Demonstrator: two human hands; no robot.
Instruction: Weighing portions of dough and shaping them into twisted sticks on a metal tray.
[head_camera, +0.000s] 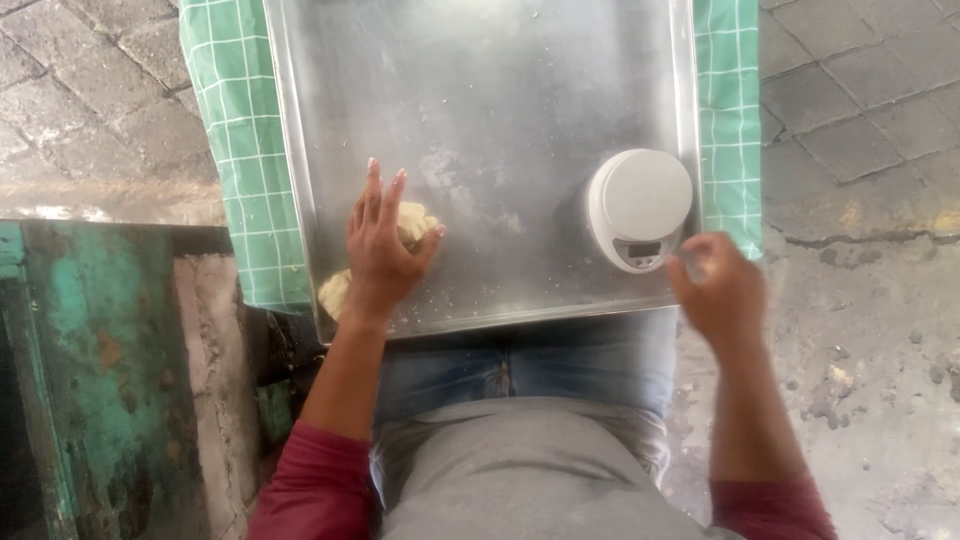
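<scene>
On metal tray (480, 60), near-left corner: left hand (380, 245) flat, fingers spread wide, pressing down on pale dough lump (415, 222). Second dough bit (334, 290) just beside the wrist, close to tray's near edge.

Right hand (722, 285) off the tray's near-right corner, blurred, fingers loosely curled, holding nothing visible; how far curled, cannot tell. Near the white round kitchen scale (640, 207), apparently not touching it.

Risks, judged from layout:
- Tray seems to overhang toward the lap; downward push at the near-left corner could tip or slide it on the cloth.
- Dough bit at the near edge could get nudged off by the wrist, land on the ground.
- Scale sits close to the right rim; a swipe from the right hand or a tray shift could knock it over the rim.
- Tray surface looks smeared with flour or dough residue; sticking likely, dough could tear on lift.

Surface: steel tray, dull, scuffed, lying on green-and-white checked cloth (225, 120) over a worktop, mostly hidden.

Room: outdoors or open yard by the look of it. Grey paving blocks (860, 90) beyond, cracked concrete ground (880, 340) at right, worn turquoise-painted structure (90, 350) at left. Blue jeans, grey top, dark red sleeves.
</scene>
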